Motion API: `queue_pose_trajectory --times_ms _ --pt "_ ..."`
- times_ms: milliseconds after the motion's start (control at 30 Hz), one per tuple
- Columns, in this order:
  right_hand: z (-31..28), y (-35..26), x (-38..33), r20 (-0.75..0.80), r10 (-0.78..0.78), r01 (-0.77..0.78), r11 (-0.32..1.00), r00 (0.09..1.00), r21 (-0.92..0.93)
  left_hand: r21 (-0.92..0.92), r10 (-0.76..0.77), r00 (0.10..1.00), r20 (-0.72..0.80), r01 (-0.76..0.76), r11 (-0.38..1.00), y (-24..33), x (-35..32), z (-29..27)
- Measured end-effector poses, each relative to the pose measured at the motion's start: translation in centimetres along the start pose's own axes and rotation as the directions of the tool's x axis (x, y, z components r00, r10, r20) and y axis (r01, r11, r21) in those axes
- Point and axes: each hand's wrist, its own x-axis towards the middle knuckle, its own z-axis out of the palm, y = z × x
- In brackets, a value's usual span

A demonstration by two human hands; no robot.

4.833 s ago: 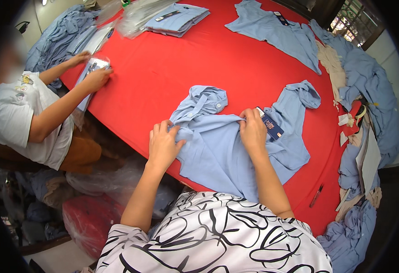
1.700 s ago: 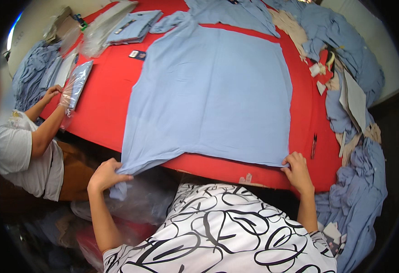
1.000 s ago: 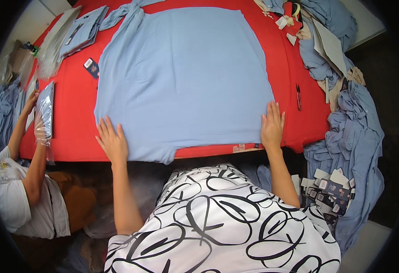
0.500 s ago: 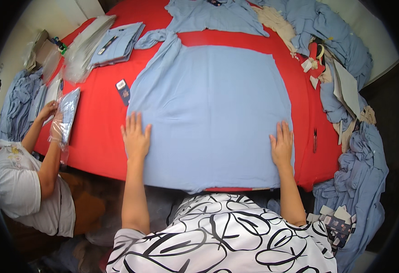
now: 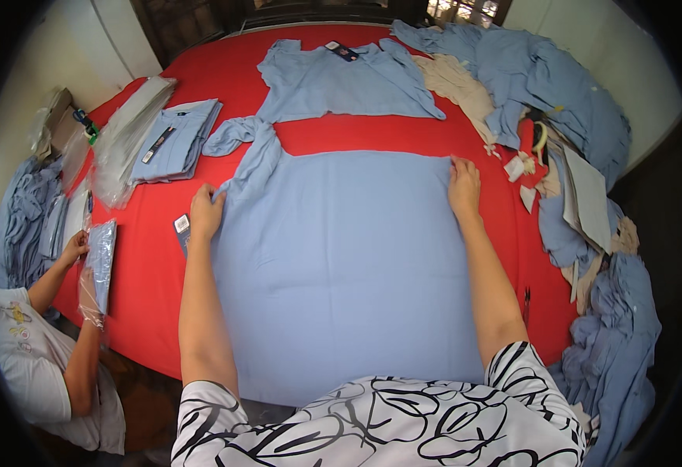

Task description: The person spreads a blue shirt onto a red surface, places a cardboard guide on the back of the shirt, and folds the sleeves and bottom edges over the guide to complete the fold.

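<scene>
So we've got a light blue cloth shirt (image 5: 348, 265) spread out on the red-covered desk (image 5: 140, 265) right in front of us, lower end down against our black-and-white printed top (image 5: 403, 424). Our left hand (image 5: 206, 212) is at its left side, fingers half curled, near the bunched light blue sleeve (image 5: 260, 158). Our right hand (image 5: 464, 187) has bent fingertips at the far right corner. Honestly can't tell whether either one pinches the fabric or just presses it.

What could bite us: that sleeve is twisted and lumpy, so a tug from the right alone would probably skew the smooth body. The dark blue rectangular card tag (image 5: 182, 228) pokes out just beside our left hand, and a sideways sweep might snag it. Leaning in could drag the lower end crooked. And the thin dark pen-like thing (image 5: 527, 302) off to our right looks easy to knock.
</scene>
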Motion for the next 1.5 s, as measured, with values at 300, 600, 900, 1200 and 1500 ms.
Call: queue_pose_trajectory --times_ms 300,600,900,1200,1500 --pt "4.9 1.9 7.8 0.173 0.222 -0.211 0.974 0.960 -0.083 0.190 -0.078 0.986 -0.150 0.106 0.976 -3.3 1.2 -0.2" --pt "-0.4 1.4 2.1 0.144 0.038 -0.069 0.975 0.989 0.213 0.109 -0.102 0.990 -0.097 0.112 0.988 -2.6 -3.1 -1.4" --pt "-3.9 0.8 -2.5 0.064 -0.270 0.276 0.954 0.961 -0.113 0.333 0.106 0.966 -0.234 -0.023 0.943 -5.3 -2.8 -2.2" --pt "-20.3 17.4 6.0 -0.200 0.709 -0.651 0.449 0.676 -0.611 0.301 0.215 0.977 -0.017 -0.199 0.932 -0.5 -13.9 -1.9" --pt "-23.1 34.4 5.7 0.270 0.359 -0.246 0.894 0.893 -0.375 0.327 0.155 0.988 0.009 -0.150 0.933 -2.5 -15.9 -2.3"
